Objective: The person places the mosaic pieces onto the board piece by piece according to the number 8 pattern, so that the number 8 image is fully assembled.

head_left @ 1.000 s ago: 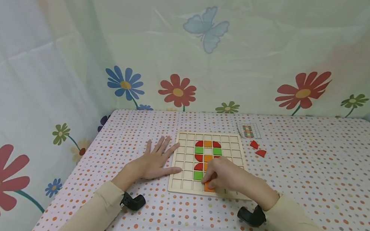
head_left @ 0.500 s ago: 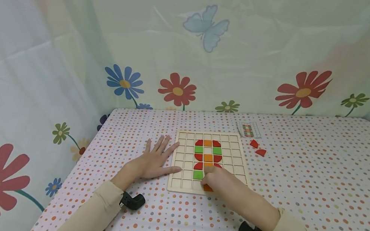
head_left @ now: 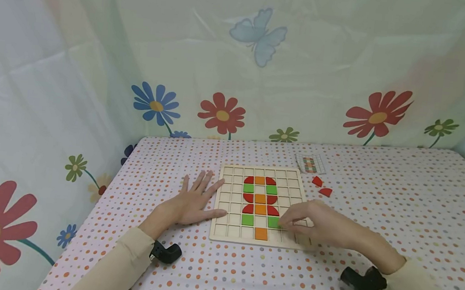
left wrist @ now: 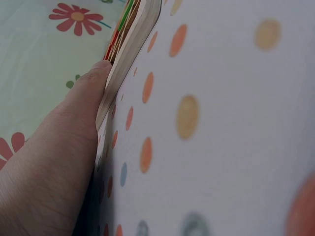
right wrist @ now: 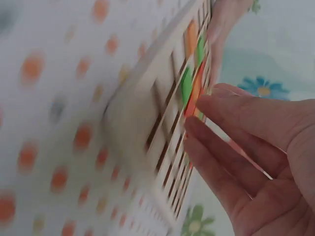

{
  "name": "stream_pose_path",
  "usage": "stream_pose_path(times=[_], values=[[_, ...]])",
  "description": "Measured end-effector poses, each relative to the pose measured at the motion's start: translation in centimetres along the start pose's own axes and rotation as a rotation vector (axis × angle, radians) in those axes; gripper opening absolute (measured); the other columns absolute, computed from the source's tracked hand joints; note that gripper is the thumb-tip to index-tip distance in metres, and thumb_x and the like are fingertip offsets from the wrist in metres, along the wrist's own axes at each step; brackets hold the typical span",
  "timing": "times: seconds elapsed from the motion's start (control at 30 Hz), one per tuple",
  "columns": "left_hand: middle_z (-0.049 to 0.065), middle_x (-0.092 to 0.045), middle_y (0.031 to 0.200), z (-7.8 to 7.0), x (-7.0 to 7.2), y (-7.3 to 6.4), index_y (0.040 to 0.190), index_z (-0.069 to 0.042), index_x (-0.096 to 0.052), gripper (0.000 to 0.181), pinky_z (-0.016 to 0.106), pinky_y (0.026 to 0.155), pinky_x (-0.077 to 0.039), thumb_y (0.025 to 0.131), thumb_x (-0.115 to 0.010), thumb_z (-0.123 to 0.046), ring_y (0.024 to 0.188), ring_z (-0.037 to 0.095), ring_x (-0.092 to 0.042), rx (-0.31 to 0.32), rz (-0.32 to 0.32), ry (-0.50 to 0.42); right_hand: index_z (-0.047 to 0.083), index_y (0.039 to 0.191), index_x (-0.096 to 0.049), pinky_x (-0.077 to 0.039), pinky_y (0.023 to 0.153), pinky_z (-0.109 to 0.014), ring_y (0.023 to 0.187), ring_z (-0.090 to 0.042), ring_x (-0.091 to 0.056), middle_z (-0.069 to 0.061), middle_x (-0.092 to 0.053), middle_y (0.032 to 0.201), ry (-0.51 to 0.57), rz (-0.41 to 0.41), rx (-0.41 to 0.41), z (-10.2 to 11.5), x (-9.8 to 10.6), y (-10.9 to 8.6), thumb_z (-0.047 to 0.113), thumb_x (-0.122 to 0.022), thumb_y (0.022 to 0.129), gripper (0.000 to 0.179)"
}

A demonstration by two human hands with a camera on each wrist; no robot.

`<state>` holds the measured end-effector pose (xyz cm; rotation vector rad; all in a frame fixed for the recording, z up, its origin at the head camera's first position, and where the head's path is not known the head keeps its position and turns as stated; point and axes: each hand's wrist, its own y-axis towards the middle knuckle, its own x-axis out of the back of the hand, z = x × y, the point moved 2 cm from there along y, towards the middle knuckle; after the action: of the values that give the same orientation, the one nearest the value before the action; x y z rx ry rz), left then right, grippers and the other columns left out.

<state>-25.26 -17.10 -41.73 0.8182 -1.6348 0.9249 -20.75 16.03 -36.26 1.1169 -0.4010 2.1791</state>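
A square wooden grid board (head_left: 227,230) lies on the table, with several red, orange and green tiles set in its middle columns. At its left side my left hand (head_left: 192,202) rests with fingers spread, the thumb and one fingertip over the board's edge. The left wrist view shows the thumb (left wrist: 91,81) against that edge. My right hand (head_left: 322,223) is over the board's right part, near a green tile (head_left: 273,222). In the right wrist view, its thumb and fingers (right wrist: 211,162) stand apart with nothing between them. An orange tile (head_left: 261,233) lies in the nearest row.
Two red quarter-round tiles (head_left: 325,192) lie on the dotted tablecloth (head_left: 381,189) to the board's right. Behind them is a small card (head_left: 310,163) printed with a coloured grid pattern. A flowered curtain (head_left: 306,86) hangs behind the table.
My right hand has moved right, off the near orange tile, uncovering it and the green tile to its upper right. The left hand stays in place.
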Motion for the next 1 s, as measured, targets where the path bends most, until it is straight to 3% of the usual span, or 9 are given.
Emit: stream_pose_path(times=[0.2, 0.33, 0.53, 0.8, 1.0], values=[[0.014, 0.008, 0.175, 0.2, -0.1, 0.0, 0.171, -0.024, -0.005, 0.093, 0.07, 0.122, 0.007, 0.101, -0.04, -0.075, 0.161, 0.035, 0.008, 0.005, 0.005, 0.002, 0.013, 0.105, -0.083, -0.059, 0.088, -0.05, 0.107, -0.029, -0.07, -0.001, -0.075, 0.111, -0.162, -0.198, -0.125, -4.6, 3.0, -1.5, 0.004, -0.08, 0.091, 0.017], [0.013, 0.008, 0.175, 0.3, -0.3, 0.0, 0.171, -0.025, -0.005, 0.093, 0.069, 0.122, 0.007, 0.101, -0.039, -0.075, 0.161, 0.035, 0.009, 0.008, 0.011, 0.003, 0.003, 0.105, -0.081, -0.059, 0.088, -0.052, 0.103, -0.034, -0.069, -0.007, -0.073, 0.108, -0.182, -0.258, -0.196, -7.3, 4.6, -1.6, -0.001, -0.08, 0.089, 0.017], [0.015, 0.005, 0.175, 0.2, -0.6, 0.0, 0.171, -0.022, -0.008, 0.098, 0.069, 0.122, 0.008, 0.097, -0.035, -0.081, 0.161, 0.036, 0.007, -0.02, -0.016, -0.034, 0.0, 0.101, -0.08, -0.059, 0.082, -0.051, 0.094, -0.03, -0.068, -0.008, -0.072, 0.099, -0.192, -0.237, -0.283, -9.4, 5.4, -1.0, -0.007, -0.079, 0.087, 0.016], [0.012, 0.008, 0.175, 0.7, -1.3, 0.3, 0.171, -0.026, -0.005, 0.101, 0.068, 0.121, 0.011, 0.094, -0.031, -0.086, 0.161, 0.033, 0.011, -0.005, -0.022, -0.038, -0.003, 0.098, -0.08, -0.058, 0.081, -0.05, 0.087, -0.027, -0.069, -0.011, -0.077, 0.093, -0.152, -0.179, -0.418, -9.3, 6.0, 0.0, -0.008, -0.081, 0.085, 0.014], [0.009, 0.011, 0.175, 0.8, -1.6, 0.6, 0.17, -0.029, -0.003, 0.103, 0.068, 0.121, 0.012, 0.092, -0.026, -0.091, 0.16, 0.031, 0.013, -0.008, -0.023, -0.035, -0.003, 0.096, -0.079, -0.057, 0.078, -0.045, 0.082, -0.023, -0.065, -0.006, -0.074, 0.087, -0.117, -0.147, -0.513, -9.6, 6.5, 0.0, -0.005, -0.083, 0.085, 0.012]])
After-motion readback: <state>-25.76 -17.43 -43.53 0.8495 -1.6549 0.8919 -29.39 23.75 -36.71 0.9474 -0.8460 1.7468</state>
